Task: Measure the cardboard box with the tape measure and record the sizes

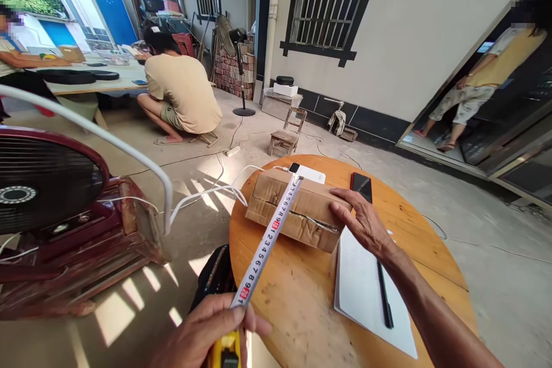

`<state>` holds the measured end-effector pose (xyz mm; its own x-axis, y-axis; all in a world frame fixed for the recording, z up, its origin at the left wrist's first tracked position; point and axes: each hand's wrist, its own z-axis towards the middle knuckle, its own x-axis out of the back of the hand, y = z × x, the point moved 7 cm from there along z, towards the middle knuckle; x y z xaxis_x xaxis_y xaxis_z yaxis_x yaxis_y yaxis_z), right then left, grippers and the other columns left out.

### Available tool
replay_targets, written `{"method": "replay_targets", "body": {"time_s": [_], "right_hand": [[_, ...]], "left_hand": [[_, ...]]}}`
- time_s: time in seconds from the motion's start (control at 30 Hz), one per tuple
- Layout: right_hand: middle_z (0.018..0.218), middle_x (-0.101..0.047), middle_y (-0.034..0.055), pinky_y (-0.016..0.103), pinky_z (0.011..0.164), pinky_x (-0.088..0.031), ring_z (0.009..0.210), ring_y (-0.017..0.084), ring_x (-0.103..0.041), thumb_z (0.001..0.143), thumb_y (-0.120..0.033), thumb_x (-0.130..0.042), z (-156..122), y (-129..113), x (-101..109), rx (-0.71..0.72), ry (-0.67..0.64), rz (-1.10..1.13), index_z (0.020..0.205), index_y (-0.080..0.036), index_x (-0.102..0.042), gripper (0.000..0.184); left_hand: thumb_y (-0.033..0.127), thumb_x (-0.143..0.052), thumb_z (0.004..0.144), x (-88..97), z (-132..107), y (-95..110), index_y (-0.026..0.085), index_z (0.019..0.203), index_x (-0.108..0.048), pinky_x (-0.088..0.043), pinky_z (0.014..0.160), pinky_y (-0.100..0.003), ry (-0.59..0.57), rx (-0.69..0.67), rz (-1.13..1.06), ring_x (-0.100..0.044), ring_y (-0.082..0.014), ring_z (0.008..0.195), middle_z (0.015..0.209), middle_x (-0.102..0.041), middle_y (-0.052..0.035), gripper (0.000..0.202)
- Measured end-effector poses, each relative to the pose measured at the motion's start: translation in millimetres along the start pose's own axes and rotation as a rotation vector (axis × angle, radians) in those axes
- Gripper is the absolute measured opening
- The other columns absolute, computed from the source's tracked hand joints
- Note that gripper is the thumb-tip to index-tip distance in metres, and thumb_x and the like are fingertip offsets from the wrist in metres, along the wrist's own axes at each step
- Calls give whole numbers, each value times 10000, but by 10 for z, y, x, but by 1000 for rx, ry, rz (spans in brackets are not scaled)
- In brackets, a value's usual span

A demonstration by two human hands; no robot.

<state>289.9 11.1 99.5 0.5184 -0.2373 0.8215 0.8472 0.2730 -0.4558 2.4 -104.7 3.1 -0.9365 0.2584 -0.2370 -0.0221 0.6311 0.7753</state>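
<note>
A taped cardboard box [284, 201] lies on a round wooden table [302, 299]. My left hand [202, 336] grips a yellow tape measure [225, 352] at the near table edge. Its white blade [269, 236] runs up across the box to the far edge, where the hook sits. My right hand [362, 218] rests flat on the box's right end, fingers stretched over the top. Under my right forearm lies a white notebook [364, 293] with a black pen [384, 299] on it.
A black phone [361, 185] and a white device [311, 173] lie behind the box. A dark red fan [38, 184] stands left, with white cables on the floor. A person squats by a small wooden stool [287, 135]; another sits at a far table; a third walks at right.
</note>
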Motion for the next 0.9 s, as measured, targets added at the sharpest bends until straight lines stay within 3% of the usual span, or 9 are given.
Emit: {"method": "replay_targets", "body": {"time_s": [0.17,0.33,0.5,0.67,0.9], "right_hand": [[1190,-613,53,414,954,-401,1111,255,-538,900,-497,-390,186,126,4,-96,3,101,1136,-226,-611,421],[1162,-629,54,387,899,-433,1080,260,-556,899,-482,-390,249,134,3,-125,-24,138,1113,-215,-625,415],[1133,-644,69,372,833,-465,1014,264,-587,889,-503,-398,305,168,-9,-132,-60,182,1094,-205,-631,431],[1032,-677,65,369,784,-471,935,263,-610,872,-536,-387,421,241,-2,-146,-90,165,1038,-199,-648,458],[996,-688,58,376,799,-469,928,263,-613,871,-532,-391,474,248,13,-166,-104,179,1035,-206,-650,447]], "left_hand": [[451,-616,748,8,123,99,151,804,-676,-452,539,-262,-4,-31,-140,-591,-142,523,952,-731,-107,311],[416,-586,789,80,266,172,128,839,-666,-453,565,-264,15,-62,-113,-599,-146,549,898,-739,-111,302],[422,-543,819,79,446,117,138,881,-633,-479,610,-324,-3,-112,-115,-646,-187,618,1098,-685,-142,304],[440,-552,807,71,539,35,135,890,-618,-479,613,-325,-4,-101,-115,-645,-190,621,1061,-697,-154,323],[489,-638,716,143,543,145,130,861,-684,-476,659,-319,73,-107,-68,-661,-224,696,1026,-711,-152,389]]}}
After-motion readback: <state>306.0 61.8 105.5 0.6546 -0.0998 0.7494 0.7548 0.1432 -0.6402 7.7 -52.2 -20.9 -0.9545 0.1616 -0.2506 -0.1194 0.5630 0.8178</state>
